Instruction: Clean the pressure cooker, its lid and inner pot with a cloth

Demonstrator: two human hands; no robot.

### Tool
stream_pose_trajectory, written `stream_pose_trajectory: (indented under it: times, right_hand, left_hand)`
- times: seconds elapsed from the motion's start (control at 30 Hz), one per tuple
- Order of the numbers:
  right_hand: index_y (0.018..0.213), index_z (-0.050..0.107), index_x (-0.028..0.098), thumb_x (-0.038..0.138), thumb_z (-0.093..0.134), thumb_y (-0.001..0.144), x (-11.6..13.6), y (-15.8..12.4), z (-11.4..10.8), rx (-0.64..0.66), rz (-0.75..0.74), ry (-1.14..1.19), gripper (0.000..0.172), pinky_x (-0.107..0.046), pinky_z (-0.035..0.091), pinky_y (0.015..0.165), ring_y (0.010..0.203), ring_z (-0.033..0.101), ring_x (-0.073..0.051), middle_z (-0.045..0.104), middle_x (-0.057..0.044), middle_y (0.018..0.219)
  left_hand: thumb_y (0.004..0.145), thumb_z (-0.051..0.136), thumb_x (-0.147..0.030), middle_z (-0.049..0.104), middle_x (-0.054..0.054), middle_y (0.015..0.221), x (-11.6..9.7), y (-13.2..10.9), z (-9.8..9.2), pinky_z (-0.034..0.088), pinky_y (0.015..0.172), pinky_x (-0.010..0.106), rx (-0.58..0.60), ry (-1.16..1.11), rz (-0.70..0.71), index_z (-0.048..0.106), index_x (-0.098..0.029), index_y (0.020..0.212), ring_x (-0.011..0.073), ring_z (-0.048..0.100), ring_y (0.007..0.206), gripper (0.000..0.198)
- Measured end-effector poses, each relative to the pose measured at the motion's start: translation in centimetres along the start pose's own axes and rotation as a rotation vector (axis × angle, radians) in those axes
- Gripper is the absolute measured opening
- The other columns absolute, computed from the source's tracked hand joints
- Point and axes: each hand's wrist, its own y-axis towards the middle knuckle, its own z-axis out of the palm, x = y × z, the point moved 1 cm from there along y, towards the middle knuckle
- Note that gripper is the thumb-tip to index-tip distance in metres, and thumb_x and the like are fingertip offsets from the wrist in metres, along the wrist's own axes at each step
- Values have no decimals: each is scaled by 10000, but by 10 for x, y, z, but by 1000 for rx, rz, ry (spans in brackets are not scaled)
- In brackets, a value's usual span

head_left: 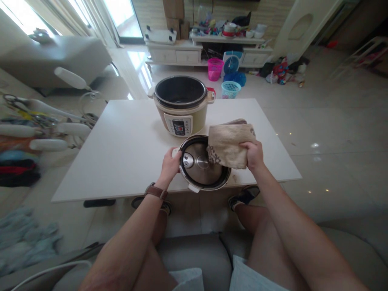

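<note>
My left hand (171, 163) grips the pressure cooker lid (198, 176) by its left rim, thumb on the edge. The lid's metal inner side faces me, with a black sealing ring round it, and it lies near the table's front edge. In my right hand (254, 154) is a folded beige cloth (228, 141) with a dark pattern; it covers the lid's upper right part. Whether the cloth touches the lid I cannot tell. Behind both, the cream electric pressure cooker (182, 107) stands upright without its lid, its dark inside showing and its control panel facing me.
All this is on a white table (124, 137). Beyond it on the floor stand a pink basket (215, 69) and a light blue basket (230, 89). A white exercise frame with padded rollers (72, 79) is at the left. My legs are below the table's front edge.
</note>
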Motion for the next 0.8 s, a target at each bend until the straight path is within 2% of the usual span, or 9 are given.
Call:
stream_pose_trajectory:
  times: [0.1, 0.17, 0.23, 0.37, 0.47, 0.63, 0.73, 0.8]
  right_hand:
    - [754, 672, 225, 283, 650, 734, -1, 1, 0, -161, -105, -19, 66, -338, 529, 822, 826, 612, -201, 701, -5, 756]
    - [812, 724, 223, 305, 666, 742, -2, -5, 4, -112, -159, -106, 122, -364, 538, 869, 876, 647, -228, 753, -19, 830]
    - [894, 777, 227, 308, 644, 777, -5, -13, 11, 88, -200, -308, 195, -389, 544, 907, 928, 695, -259, 806, -40, 926]
    - [995, 836, 272, 236, 646, 783, -15, -29, 27, 611, -217, -834, 288, -416, 538, 962, 1015, 744, -312, 841, -65, 1048]
    - [970, 856, 290, 172, 667, 739, -18, -36, 32, 812, -202, -1009, 321, -396, 535, 945, 1011, 750, -318, 844, -68, 1035]
    - [765, 823, 246, 182, 614, 742, -8, -44, 38, 995, -119, -946, 220, -351, 513, 837, 870, 724, -278, 837, -67, 920]
    - [740, 791, 225, 229, 578, 728, -3, -53, 47, 1094, -43, -745, 213, -319, 498, 783, 829, 695, -244, 817, -37, 873]
    - [734, 774, 215, 258, 586, 676, -2, -57, 53, 1084, 62, -556, 202, -305, 503, 752, 817, 684, -234, 799, -16, 844]
  left_hand:
    - [866, 618, -393, 673, 33, 823, -1, -1, 0, 465, 419, 237, 0, -10, 8, 686, -197, 1177, 175, 615, 584, 373]
    - [866, 620, -394, 667, 29, 814, -2, -2, 1, 461, 412, 235, 4, -14, 10, 684, -196, 1168, 175, 614, 581, 367]
    - [868, 620, -389, 668, 29, 813, -3, -3, 1, 466, 414, 236, 4, -14, 12, 684, -194, 1163, 175, 616, 584, 359]
    - [877, 614, -373, 667, 31, 801, -4, -4, 1, 482, 431, 245, 2, -11, 14, 688, -193, 1157, 180, 619, 589, 341]
    - [887, 609, -367, 674, 38, 822, -4, -4, 1, 490, 446, 248, 11, -12, 9, 681, -191, 1172, 179, 620, 597, 342]
    - [897, 603, -378, 689, 59, 902, 0, -1, 1, 499, 467, 244, 29, -15, 41, 674, -192, 1168, 189, 640, 670, 336]
    - [903, 599, -387, 711, 70, 934, 3, 0, 1, 527, 523, 247, 27, -10, 73, 680, -192, 1144, 192, 651, 727, 321]
    - [903, 600, -377, 720, 73, 949, 4, 1, 0, 526, 536, 243, 25, -18, 75, 682, -191, 1128, 191, 657, 738, 303]
